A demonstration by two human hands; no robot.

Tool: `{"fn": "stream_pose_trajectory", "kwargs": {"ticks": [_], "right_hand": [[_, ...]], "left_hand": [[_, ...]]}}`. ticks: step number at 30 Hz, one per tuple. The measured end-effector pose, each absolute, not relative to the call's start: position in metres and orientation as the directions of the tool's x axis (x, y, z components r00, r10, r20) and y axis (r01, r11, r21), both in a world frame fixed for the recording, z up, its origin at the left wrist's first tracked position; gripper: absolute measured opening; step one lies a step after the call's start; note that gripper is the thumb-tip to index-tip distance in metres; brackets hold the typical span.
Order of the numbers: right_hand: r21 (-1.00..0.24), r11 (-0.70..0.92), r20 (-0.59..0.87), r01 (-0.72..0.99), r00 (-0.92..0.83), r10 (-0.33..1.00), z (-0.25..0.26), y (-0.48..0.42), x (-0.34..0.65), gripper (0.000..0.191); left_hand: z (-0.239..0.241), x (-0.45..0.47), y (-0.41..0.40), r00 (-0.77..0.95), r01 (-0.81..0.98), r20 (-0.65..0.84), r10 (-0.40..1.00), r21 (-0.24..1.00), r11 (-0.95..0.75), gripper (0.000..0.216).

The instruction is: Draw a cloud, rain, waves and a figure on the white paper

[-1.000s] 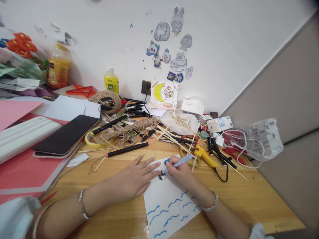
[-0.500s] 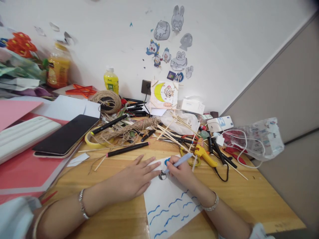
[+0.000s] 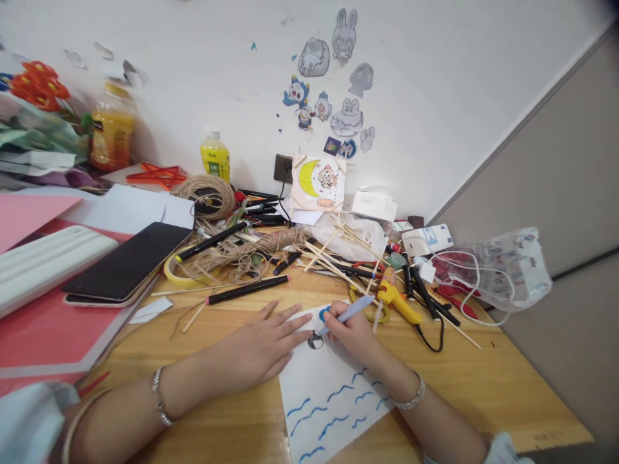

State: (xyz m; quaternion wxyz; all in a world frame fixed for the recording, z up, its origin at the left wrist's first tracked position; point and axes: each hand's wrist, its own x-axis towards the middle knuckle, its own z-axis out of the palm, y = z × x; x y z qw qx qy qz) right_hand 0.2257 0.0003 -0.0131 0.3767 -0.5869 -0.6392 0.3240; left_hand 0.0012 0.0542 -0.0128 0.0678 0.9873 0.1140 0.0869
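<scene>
A white sheet of paper (image 3: pixel 324 399) with blue wavy lines lies on the wooden table (image 3: pixel 232 425). My left hand (image 3: pixel 264 345) rests flat on its upper left edge, fingers stretched out. My right hand (image 3: pixel 355 335) is closed round a light blue pen (image 3: pixel 351 312), whose tip touches a small dark drawing (image 3: pixel 315 339) near the sheet's top. A blue round shape (image 3: pixel 323 314) sits just above the pen tip. Both wrists wear bracelets.
Behind the paper lie black markers (image 3: pixel 246 290), wooden sticks (image 3: pixel 338 258), twine (image 3: pixel 242 254), a yellow glue gun (image 3: pixel 396 299), a tape roll (image 3: pixel 181 274) and scissors. A phone (image 3: pixel 128 261), pink card (image 3: pixel 43 335), bottles (image 3: pixel 215 158) and a plastic bag (image 3: pixel 503 267) surround them.
</scene>
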Motion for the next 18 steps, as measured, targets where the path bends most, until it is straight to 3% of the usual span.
{"fn": "stream_pose_trajectory", "kwargs": {"ticks": [18], "right_hand": [[-0.863,0.122,0.133,0.491,-0.013,0.991,-0.0121,0.0014,0.2248,0.03]], "left_hand": [[-0.0164,0.0009,0.0549,0.945,0.191,0.233,0.229,0.177,-0.966,0.051]]}}
